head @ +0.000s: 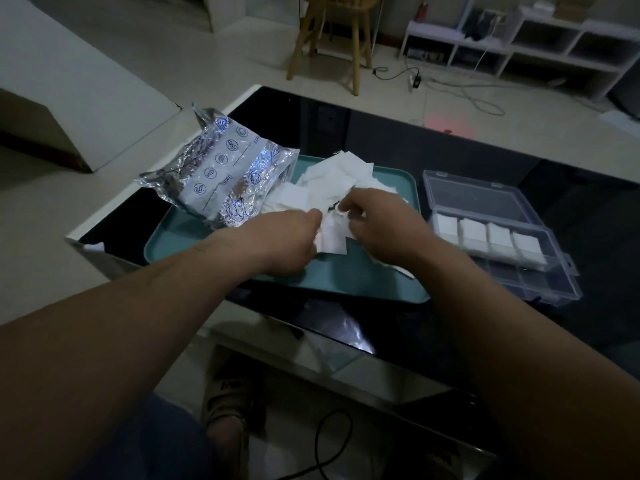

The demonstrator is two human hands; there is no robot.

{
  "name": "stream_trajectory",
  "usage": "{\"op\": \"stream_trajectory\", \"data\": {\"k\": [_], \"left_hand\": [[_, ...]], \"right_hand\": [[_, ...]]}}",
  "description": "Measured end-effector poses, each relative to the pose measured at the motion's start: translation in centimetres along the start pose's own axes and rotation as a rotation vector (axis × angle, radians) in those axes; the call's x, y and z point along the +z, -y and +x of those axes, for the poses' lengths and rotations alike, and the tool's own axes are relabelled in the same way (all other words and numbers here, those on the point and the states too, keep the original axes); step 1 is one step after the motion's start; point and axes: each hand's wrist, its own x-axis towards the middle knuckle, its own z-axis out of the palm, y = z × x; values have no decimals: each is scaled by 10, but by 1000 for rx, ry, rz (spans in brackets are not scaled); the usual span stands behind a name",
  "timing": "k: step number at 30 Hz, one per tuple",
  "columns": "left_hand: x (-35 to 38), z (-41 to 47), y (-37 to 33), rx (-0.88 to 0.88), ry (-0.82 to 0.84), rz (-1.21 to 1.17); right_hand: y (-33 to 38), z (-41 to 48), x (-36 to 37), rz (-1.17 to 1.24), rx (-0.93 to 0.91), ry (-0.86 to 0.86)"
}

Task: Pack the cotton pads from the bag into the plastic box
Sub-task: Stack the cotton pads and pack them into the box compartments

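Note:
A loose heap of white cotton pads (332,178) lies on a teal tray (367,285). The crinkled silver bag (221,178) rests on the tray's left end, its mouth toward the heap. My left hand (287,240) and my right hand (377,220) meet over the near side of the heap, and both pinch a small stack of pads (330,239) between them. To the right stands the clear plastic box (498,233) with its lid raised. Several of its compartments hold neat stacks of pads (485,240).
The tray and box sit on a dark glass table (450,140) with a pale rim. A wooden stool (332,36) and white shelving (519,46) stand on the floor beyond. My sandalled foot and a black cable show below the table.

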Motion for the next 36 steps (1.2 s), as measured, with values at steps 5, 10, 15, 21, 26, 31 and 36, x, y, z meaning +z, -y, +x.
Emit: {"op": "stream_trajectory", "data": {"k": [5,10,15,21,26,31,36], "left_hand": [[-17,11,1,59,-127,-145],[-1,22,-13,153,6,-88],[8,28,-17,165,-28,-28],[13,28,-15,180,-88,-36],[2,28,-14,142,-43,-158],[-25,28,-4,19,-69,-410],[-32,24,-1,-42,-32,-594]], "right_hand": [[-30,2,-26,43,145,-120],[-47,5,-31,-31,193,-55],[-38,7,-23,-59,86,92],[-31,17,-2,-37,143,69],[-30,19,0,-18,183,76],[-27,16,-5,50,175,50],[-25,10,-12,207,169,-21]]}}
